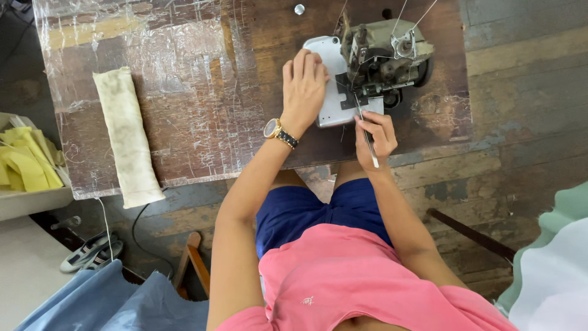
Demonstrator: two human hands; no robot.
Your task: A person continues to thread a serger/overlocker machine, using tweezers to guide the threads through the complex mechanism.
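From the head view, the thread near the needle is too thin to see well. The left hand lies flat, fingers open, on the sewing machine. The right hand pinches thin tweezers. A long pale cloth bag lies on the table.

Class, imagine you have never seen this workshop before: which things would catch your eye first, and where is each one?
First, the grey sewing machine at the far edge of the worn wooden table, with the left hand flat on its pale plate and the right hand pinching thin tweezers toward the needle area. Next, the long off-white cloth bag lying on the table's left side. Yellow fabric pieces sit in a tray at far left.
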